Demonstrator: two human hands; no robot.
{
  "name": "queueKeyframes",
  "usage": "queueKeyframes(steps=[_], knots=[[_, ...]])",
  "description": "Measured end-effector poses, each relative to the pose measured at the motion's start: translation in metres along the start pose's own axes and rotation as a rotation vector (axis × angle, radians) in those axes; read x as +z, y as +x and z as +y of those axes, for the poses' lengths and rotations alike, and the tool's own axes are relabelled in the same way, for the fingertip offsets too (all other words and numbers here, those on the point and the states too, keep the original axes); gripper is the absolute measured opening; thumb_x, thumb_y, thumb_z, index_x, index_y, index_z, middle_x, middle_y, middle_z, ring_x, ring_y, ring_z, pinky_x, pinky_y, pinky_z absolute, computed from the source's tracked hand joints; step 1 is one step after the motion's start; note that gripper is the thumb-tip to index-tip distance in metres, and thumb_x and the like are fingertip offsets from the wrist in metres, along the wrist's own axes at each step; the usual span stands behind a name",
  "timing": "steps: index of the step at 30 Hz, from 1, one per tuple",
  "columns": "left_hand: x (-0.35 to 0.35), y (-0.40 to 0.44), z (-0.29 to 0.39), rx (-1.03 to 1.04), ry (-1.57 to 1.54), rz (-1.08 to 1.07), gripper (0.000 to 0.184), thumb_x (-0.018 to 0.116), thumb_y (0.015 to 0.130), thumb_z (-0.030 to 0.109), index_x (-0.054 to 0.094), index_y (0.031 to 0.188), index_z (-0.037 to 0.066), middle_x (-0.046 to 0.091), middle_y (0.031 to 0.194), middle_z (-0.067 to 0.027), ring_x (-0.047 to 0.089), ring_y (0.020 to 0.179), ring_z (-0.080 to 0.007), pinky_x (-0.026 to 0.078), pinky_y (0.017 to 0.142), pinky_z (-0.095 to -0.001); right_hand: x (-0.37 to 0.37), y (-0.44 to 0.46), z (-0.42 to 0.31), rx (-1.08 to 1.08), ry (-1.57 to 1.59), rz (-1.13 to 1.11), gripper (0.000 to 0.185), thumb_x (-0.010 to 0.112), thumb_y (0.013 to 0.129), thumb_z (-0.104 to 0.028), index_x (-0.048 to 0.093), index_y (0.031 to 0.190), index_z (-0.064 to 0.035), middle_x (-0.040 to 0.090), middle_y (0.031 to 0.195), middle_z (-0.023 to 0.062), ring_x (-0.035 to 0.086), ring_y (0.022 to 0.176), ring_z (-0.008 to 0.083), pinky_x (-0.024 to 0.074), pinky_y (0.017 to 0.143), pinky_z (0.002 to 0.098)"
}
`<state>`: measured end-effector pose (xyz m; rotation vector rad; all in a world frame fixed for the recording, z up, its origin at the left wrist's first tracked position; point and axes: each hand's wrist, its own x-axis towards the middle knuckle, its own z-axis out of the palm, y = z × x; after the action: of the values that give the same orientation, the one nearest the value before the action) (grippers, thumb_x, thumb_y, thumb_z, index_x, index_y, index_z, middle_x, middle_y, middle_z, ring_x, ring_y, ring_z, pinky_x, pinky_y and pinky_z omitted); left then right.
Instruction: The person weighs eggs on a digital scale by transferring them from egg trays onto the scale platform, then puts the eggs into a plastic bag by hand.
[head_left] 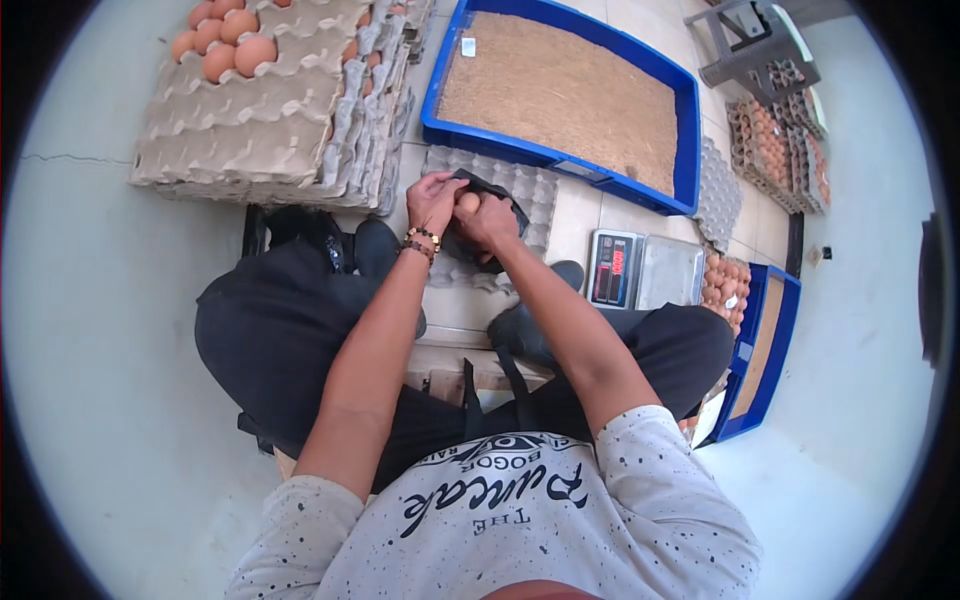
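Observation:
A black plastic bag lies on a grey egg tray between my feet. My left hand pinches the bag's edge at its left side. In my right hand is a brown egg, held at the bag's mouth. Whatever lies inside the bag is hidden by the plastic and my hands.
Stacked egg trays with brown eggs on top stand at the upper left. A blue tray of brown grainy material lies ahead. To the right are a digital scale, more eggs, another blue tray and a grey stool.

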<state>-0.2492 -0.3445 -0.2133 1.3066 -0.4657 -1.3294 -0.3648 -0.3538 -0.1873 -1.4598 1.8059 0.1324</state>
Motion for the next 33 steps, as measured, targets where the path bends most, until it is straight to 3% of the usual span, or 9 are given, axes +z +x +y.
queueKeyframes(steps=[2, 9, 12, 15, 17, 20, 26, 29, 33], knots=[[-0.002, 0.001, -0.006, 0.001, -0.044, -0.016, 0.015, 0.063, 0.082, -0.004, 0.06, 0.096, -0.006, 0.069, 0.091, -0.0173, 0.068, 0.08, -0.0187, 0.056, 0.072, -0.0277, -0.001, -0.004, -0.008, 0.047, -0.034, 0.016, 0.067, 0.066, 0.074, -0.055, 0.056, 0.123, -0.0094, 0.042, 0.132, 0.0269, 0.056, 0.111, 0.0406, 0.0489, 0.091, 0.0417], [0.0, -0.005, 0.0, 0.025, 0.018, 0.035, 0.017, 0.072, 0.076, 0.001, 0.063, 0.091, -0.004, 0.069, 0.088, -0.0124, 0.066, 0.078, -0.0146, 0.055, 0.07, -0.0259, 0.017, -0.008, -0.008, -0.02, -0.077, 0.154, 0.062, 0.064, 0.08, -0.049, 0.049, 0.123, -0.0073, 0.043, 0.124, 0.0306, 0.056, 0.105, 0.0463, 0.0499, 0.087, 0.0459], [0.002, -0.008, 0.004, 0.018, 0.04, 0.057, 0.021, 0.073, 0.076, 0.003, 0.063, 0.092, -0.004, 0.069, 0.085, -0.0129, 0.065, 0.073, -0.0146, 0.054, 0.063, -0.0255, 0.023, -0.001, 0.005, -0.088, -0.062, 0.18, 0.063, 0.065, 0.079, -0.048, 0.048, 0.122, -0.0059, 0.042, 0.122, 0.032, 0.055, 0.104, 0.0472, 0.0495, 0.087, 0.0462], [0.003, -0.011, 0.011, -0.107, 0.054, 0.079, 0.021, 0.073, 0.076, 0.004, 0.063, 0.093, -0.003, 0.069, 0.087, -0.011, 0.065, 0.075, -0.0138, 0.054, 0.066, -0.0253, 0.027, 0.003, 0.023, -0.194, -0.071, 0.196, 0.064, 0.065, 0.079, -0.047, 0.046, 0.123, -0.0054, 0.041, 0.121, 0.0325, 0.054, 0.104, 0.0473, 0.0491, 0.086, 0.0467], [0.002, -0.011, 0.01, -0.068, 0.013, 0.06, 0.022, 0.074, 0.075, 0.005, 0.063, 0.093, -0.003, 0.069, 0.087, -0.0102, 0.064, 0.074, -0.0138, 0.054, 0.068, -0.025, 0.016, -0.006, 0.017, -0.201, -0.054, 0.181, 0.065, 0.065, 0.079, -0.048, 0.044, 0.124, -0.0056, 0.04, 0.12, 0.0322, 0.053, 0.104, 0.047, 0.0487, 0.086, 0.0469], [0.0, -0.01, 0.011, -0.091, 0.037, 0.063, 0.023, 0.074, 0.074, 0.005, 0.063, 0.093, -0.003, 0.069, 0.087, -0.0098, 0.065, 0.076, -0.0137, 0.053, 0.071, -0.0245, 0.015, -0.01, 0.014, -0.185, -0.049, 0.227, 0.059, 0.067, 0.079, -0.043, 0.046, 0.119, -0.0051, 0.039, 0.117, 0.0243, 0.053, 0.105, 0.0422, 0.0491, 0.084, 0.0443], [-0.001, -0.017, 0.018, -0.039, 0.138, 0.052, 0.023, 0.073, 0.075, 0.005, 0.063, 0.094, -0.003, 0.069, 0.087, -0.0095, 0.065, 0.077, -0.0128, 0.052, 0.072, -0.0237, 0.025, -0.008, 0.033, -0.348, 0.052, 0.321, 0.061, 0.07, 0.077, -0.036, 0.042, 0.122, -0.0059, 0.039, 0.117, 0.024, 0.053, 0.105, 0.0429, 0.0479, 0.087, 0.0461], [-0.002, -0.013, 0.017, -0.031, 0.119, 0.043, 0.022, 0.069, 0.076, 0.003, 0.063, 0.095, -0.005, 0.07, 0.085, -0.0115, 0.066, 0.076, -0.0147, 0.052, 0.072, -0.0249, 0.019, -0.016, 0.043, -0.431, 0.08, 0.319, 0.069, 0.072, 0.074, -0.037, 0.04, 0.126, -0.005, 0.04, 0.118, 0.0279, 0.052, 0.104, 0.046, 0.0477, 0.086, 0.0482], [-0.003, -0.011, 0.013, -0.013, 0.134, 0.041, 0.02, 0.063, 0.076, 0.001, 0.062, 0.095, -0.006, 0.069, 0.079, -0.0138, 0.067, 0.072, -0.0169, 0.052, 0.068, -0.0256, 0.001, -0.037, 0.043, -0.44, -0.013, 0.348, 0.063, 0.073, 0.074, -0.033, 0.042, 0.122, -0.0074, 0.041, 0.117, 0.0199, 0.054, 0.104, 0.0396, 0.05, 0.082, 0.0461]])
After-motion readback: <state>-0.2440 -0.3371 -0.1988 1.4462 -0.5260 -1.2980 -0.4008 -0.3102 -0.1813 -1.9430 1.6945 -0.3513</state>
